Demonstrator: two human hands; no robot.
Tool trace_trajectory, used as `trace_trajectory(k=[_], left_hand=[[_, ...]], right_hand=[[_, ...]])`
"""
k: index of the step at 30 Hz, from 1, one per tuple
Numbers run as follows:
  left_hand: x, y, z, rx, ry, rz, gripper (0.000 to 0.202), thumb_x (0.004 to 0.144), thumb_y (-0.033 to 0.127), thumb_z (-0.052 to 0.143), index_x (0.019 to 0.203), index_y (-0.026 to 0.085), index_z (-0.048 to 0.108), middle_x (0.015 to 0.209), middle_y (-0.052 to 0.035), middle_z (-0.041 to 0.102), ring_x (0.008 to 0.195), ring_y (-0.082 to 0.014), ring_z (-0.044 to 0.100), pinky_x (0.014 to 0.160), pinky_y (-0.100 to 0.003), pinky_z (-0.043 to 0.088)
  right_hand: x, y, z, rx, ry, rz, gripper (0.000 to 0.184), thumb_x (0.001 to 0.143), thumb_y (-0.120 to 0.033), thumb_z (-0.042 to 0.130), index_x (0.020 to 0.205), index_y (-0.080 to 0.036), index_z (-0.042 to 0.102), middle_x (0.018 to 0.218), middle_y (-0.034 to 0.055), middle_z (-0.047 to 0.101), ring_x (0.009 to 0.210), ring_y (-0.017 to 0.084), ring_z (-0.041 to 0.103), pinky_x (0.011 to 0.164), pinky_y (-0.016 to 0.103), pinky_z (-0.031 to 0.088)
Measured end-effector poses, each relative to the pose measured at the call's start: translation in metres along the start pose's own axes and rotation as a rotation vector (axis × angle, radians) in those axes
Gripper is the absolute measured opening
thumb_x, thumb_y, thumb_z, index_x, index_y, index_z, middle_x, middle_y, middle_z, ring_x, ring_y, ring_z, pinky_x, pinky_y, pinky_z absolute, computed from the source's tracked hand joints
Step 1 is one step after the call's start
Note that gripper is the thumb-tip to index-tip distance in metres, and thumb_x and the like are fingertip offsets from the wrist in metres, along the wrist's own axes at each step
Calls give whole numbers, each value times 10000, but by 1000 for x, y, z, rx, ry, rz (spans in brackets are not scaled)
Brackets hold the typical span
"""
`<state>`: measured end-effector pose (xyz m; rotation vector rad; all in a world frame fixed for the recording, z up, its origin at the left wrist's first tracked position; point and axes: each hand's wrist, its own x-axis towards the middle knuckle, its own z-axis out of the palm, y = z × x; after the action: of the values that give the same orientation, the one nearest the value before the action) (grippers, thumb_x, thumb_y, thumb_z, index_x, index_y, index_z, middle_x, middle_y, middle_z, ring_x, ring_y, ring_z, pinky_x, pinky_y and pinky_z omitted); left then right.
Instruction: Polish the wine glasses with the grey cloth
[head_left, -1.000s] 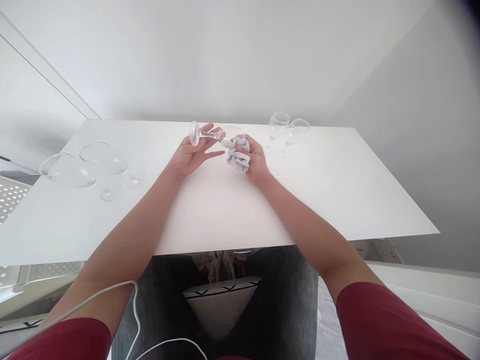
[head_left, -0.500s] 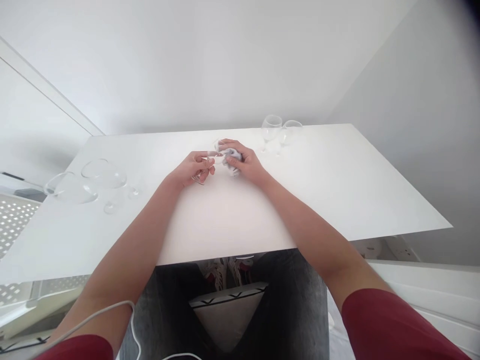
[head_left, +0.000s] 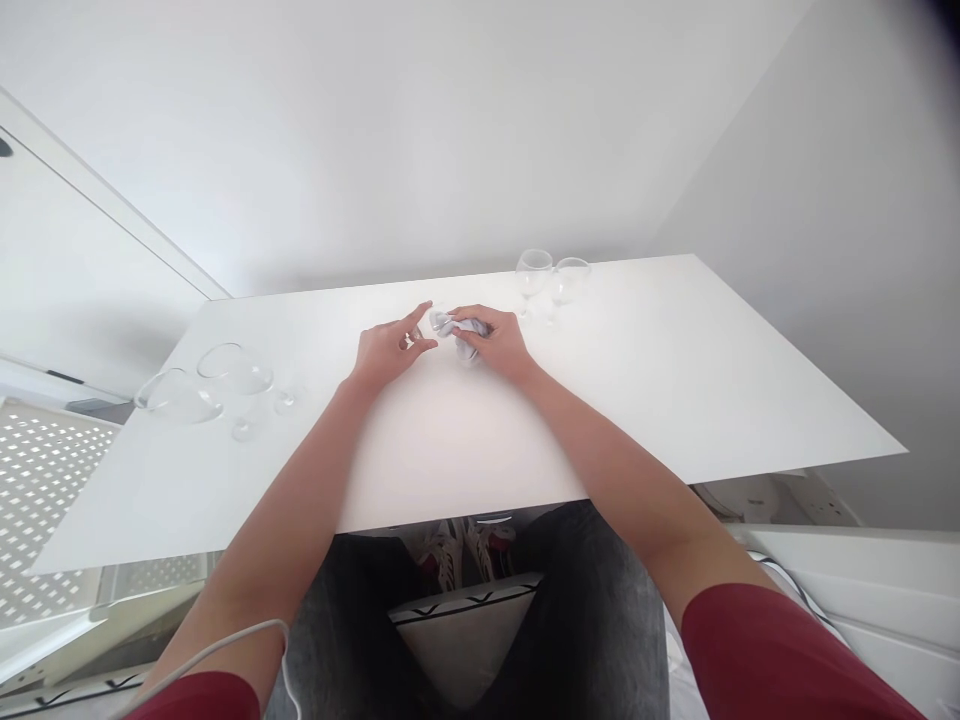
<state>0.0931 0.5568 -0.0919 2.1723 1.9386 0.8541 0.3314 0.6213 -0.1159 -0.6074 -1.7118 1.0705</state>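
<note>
Over the middle of the table, my left hand [head_left: 390, 348] is curled round the clear wine glass [head_left: 417, 334], its thumb and index finger spread apart. My right hand [head_left: 496, 338] grips a crumpled whitish-grey cloth [head_left: 470, 328] against the glass. Cloth and fingers hide much of the glass, and its outline is faint against the white surface. The hands are close together but not touching.
Two wine glasses stand upright near the white table's [head_left: 645, 400] back edge: one [head_left: 534, 270] beside another [head_left: 571, 280]. At the left are two larger stemmed glasses, the nearer [head_left: 180, 398] and the farther [head_left: 236, 370]. A white cable [head_left: 247, 630] crosses my left forearm.
My left thumb and index finger have spread wider around the glass. The right hand stays on the cloth, its fingers shifted. The view has moved slightly.
</note>
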Motion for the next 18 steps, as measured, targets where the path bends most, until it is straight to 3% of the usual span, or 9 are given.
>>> trace_trajectory(k=[2,5,7,10,12,16,18], left_hand=[[-2,-3,7,16,49,18,672,926,599,744,1553,397,613,918,7,784,723,-173,640,790,-290,470],[-5,-6,15,71,60,83,625,928,601,748,1512,396,657,967,-27,811,759,-206,665,788,-318,462],[-6,-5,17,116,50,156,552,955,555,737,1472,369,699,990,-66,824,830,-238,694,866,-360,462],[-8,0,15,148,34,281,454,1027,423,676,1475,349,694,1148,-97,828,1003,-263,729,1066,-443,388],[-9,4,13,166,26,319,416,1060,342,625,1471,342,689,1203,-95,820,1069,-258,729,1113,-464,341],[-12,8,12,190,59,323,427,1091,272,556,1506,326,643,1205,-83,813,1085,-222,727,1135,-448,324],[-11,7,13,211,79,318,443,1092,274,555,1529,314,618,1204,-90,806,1088,-218,724,1148,-449,322]], right_hand=[[0,-1,0,23,-4,34,314,895,-471,808,1091,-225,802,1269,70,798,1203,238,729,1118,394,530],[-3,-1,1,-50,-128,76,353,914,-433,763,1172,-198,814,1268,86,804,1180,252,732,1112,405,515],[-7,-3,1,-146,-227,91,368,900,-362,745,1214,-185,818,1231,83,814,1099,249,738,1062,396,526],[-12,-6,0,-210,-269,151,382,860,-299,730,1207,-178,832,1133,69,829,934,222,717,950,370,543],[-13,-9,-4,-137,-302,207,403,852,-342,745,1207,-171,830,1091,72,823,883,210,695,880,347,542],[-15,-16,-9,204,-394,317,633,866,-479,757,1418,-174,712,1155,90,786,882,206,691,790,319,539],[-18,-18,-3,174,-350,287,646,851,-466,772,1426,-179,703,1200,91,773,931,211,683,827,323,533]])
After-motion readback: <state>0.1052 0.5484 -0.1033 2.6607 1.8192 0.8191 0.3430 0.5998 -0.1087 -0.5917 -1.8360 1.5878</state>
